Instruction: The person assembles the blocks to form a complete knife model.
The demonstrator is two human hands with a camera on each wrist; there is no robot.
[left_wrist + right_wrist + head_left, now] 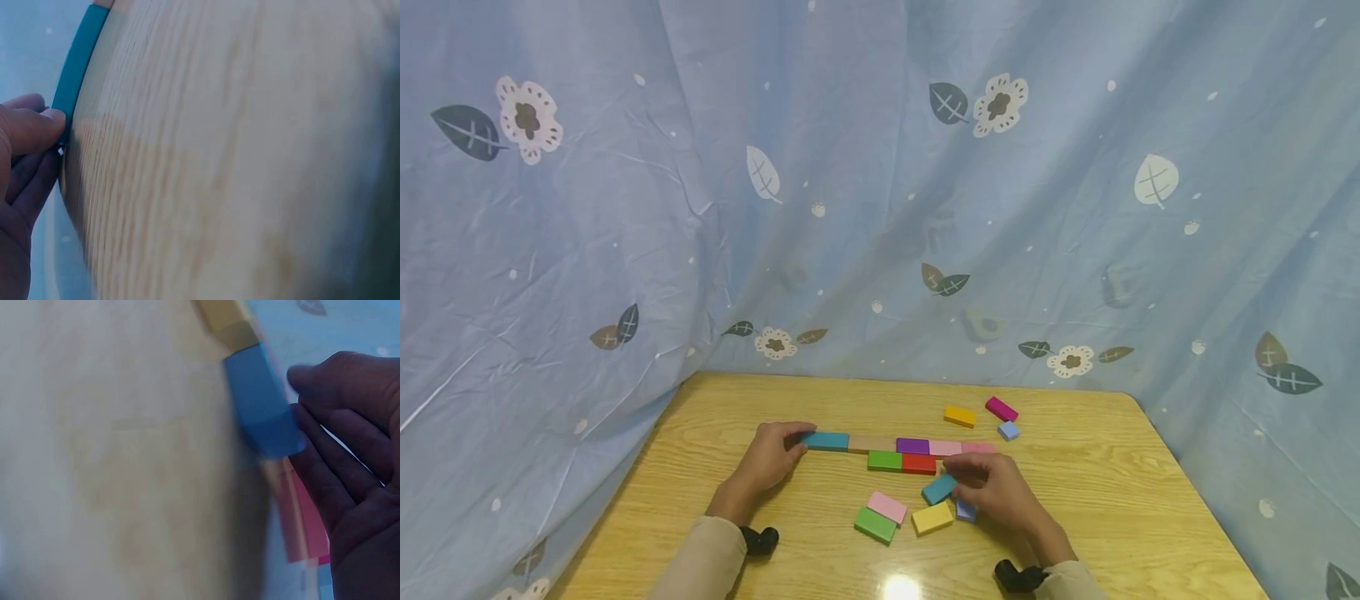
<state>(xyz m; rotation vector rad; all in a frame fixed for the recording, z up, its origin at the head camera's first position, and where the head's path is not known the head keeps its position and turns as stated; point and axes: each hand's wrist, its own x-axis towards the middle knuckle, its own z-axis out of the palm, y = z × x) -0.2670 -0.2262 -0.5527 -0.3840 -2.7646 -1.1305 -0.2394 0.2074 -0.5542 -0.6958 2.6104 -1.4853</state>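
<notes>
My left hand (766, 460) pinches the left end of a long teal block (827, 442), thumb on the near side in the left wrist view. That block starts a row running right with a wood-coloured block (872, 444), a purple block (913, 446) and two pink ones. Against the row's near side lie a green block (884, 461) and a red block (918, 463). My right hand (1000, 492) hovers by a short teal block (937, 489) and a periwinkle block (966, 511), thumb and fingers apart. A blue block (259, 403) appears beside its fingertips in the right wrist view.
Nearer me lie a yellow block (932, 519), a pink block (887, 507) and another green block (876, 526). Behind the row are an orange block (959, 416), a magenta block (1002, 409) and a light blue block (1008, 431). A curtain (865, 208) hangs around the wooden table (1097, 467).
</notes>
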